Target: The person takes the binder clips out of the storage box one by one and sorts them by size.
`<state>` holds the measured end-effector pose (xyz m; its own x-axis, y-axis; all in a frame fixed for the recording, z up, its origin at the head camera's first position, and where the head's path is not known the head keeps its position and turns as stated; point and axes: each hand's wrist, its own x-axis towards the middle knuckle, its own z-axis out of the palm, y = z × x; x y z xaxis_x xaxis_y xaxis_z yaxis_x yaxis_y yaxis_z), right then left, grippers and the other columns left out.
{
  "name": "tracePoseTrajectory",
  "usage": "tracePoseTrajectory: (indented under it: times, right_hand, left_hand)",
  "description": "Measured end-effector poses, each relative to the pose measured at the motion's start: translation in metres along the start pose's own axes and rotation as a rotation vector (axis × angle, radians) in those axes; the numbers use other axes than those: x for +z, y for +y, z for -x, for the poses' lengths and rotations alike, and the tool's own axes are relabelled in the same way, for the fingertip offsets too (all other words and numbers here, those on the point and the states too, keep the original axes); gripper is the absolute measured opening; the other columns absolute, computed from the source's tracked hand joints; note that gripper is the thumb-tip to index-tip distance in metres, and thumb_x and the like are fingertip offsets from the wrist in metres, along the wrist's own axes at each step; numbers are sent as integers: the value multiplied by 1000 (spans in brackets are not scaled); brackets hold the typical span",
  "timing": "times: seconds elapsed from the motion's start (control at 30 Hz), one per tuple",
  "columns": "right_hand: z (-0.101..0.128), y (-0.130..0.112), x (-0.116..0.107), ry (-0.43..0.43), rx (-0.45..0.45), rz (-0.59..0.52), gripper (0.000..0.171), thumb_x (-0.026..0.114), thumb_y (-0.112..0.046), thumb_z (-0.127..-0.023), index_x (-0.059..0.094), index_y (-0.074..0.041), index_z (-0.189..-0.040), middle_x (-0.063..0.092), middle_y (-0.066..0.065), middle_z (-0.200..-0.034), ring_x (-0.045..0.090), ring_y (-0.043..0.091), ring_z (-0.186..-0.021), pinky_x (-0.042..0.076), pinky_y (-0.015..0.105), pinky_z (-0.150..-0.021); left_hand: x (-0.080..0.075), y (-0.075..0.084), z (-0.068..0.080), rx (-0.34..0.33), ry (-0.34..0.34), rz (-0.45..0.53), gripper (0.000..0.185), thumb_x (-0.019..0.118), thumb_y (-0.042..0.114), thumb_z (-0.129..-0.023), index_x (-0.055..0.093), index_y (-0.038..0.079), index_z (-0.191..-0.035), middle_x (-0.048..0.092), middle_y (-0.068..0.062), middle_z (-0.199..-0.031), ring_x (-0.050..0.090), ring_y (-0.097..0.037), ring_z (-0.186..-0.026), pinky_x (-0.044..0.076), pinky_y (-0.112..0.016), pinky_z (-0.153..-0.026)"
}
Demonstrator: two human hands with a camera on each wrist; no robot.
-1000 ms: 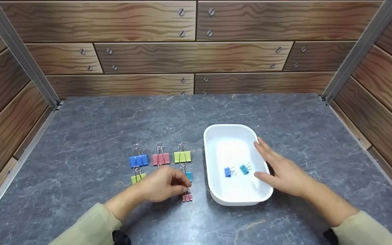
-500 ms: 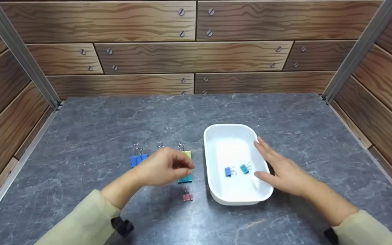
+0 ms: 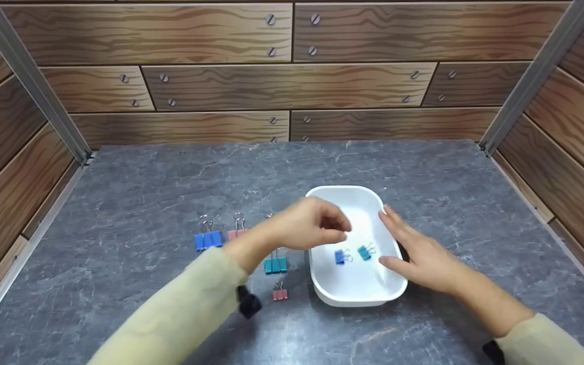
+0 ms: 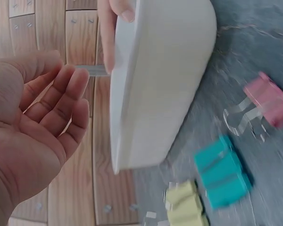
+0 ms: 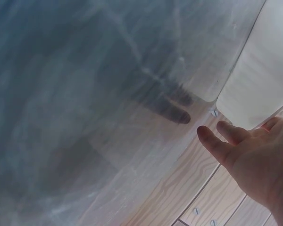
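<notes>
My left hand (image 3: pixel 317 225) is over the left side of a white plastic tray (image 3: pixel 317 276), its thumb and index fingertips close together. In the left wrist view the fingers curve in toward the thumb; I cannot tell whether something small is pinched between them. Inside the tray lie a small blue binder clip (image 3: pixel 340 256) and a small teal binder clip (image 3: pixel 365 252). My right hand (image 3: pixel 426 261) rests at the tray's right rim with fingers and thumb spread. Left of the tray are a larger teal binder clip (image 3: pixel 275 264) and a small pink binder clip (image 3: pixel 280 293).
A large blue binder clip (image 3: pixel 207 240) and a pink one (image 3: pixel 235 234) lie farther left, partly behind the left forearm. A yellow-green clip (image 4: pixel 186 205) shows in the left wrist view. Wood-patterned panels (image 3: pixel 287 86) enclose the grey marbled table (image 3: pixel 170 177).
My left hand has moved from beside the small pink clip up and right, over the tray. The right hand and the two clips in the tray have stayed in place.
</notes>
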<state>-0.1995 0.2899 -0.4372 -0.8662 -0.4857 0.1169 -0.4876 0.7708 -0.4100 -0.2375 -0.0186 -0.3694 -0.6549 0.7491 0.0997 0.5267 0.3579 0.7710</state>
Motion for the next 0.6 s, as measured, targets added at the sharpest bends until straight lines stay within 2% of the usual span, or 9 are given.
tracePoseTrajectory:
  times: [0.17,0.33,0.43,0.6]
  right_hand:
    - [0,0,0,5,-6,-3,87,66,-48,-103,23,-12,-170,17,17,-175,42,49,-146,40,65,-114]
    - [0,-1,1,10,-11,1,86,66,-48,-103,24,-13,-170,19,15,-175,45,48,-144,42,65,-112]
    - [0,-1,0,11,-8,6,85,66,-48,-103,25,-13,-169,19,15,-175,45,49,-144,42,66,-112]
    - [-1,-1,0,8,-6,13,86,65,-48,-103,25,-12,-169,19,17,-175,45,50,-144,42,67,-111]
  left_hand:
    - [7,-8,-26,-10,-104,13,17,74,7,-100,78,2,-116,75,-1,-98,63,-3,-85,54,-19,-81]
    - [7,-18,-40,-70,-208,11,23,74,7,-100,76,1,-122,76,0,-101,64,-4,-90,53,-19,-83]
    - [7,-25,-46,-95,-238,-20,27,74,8,-100,75,1,-126,76,0,-103,66,-8,-95,53,-20,-85]
    - [7,-35,-52,-121,-244,-52,27,75,7,-99,75,3,-126,75,1,-107,69,-14,-104,54,-23,-90]
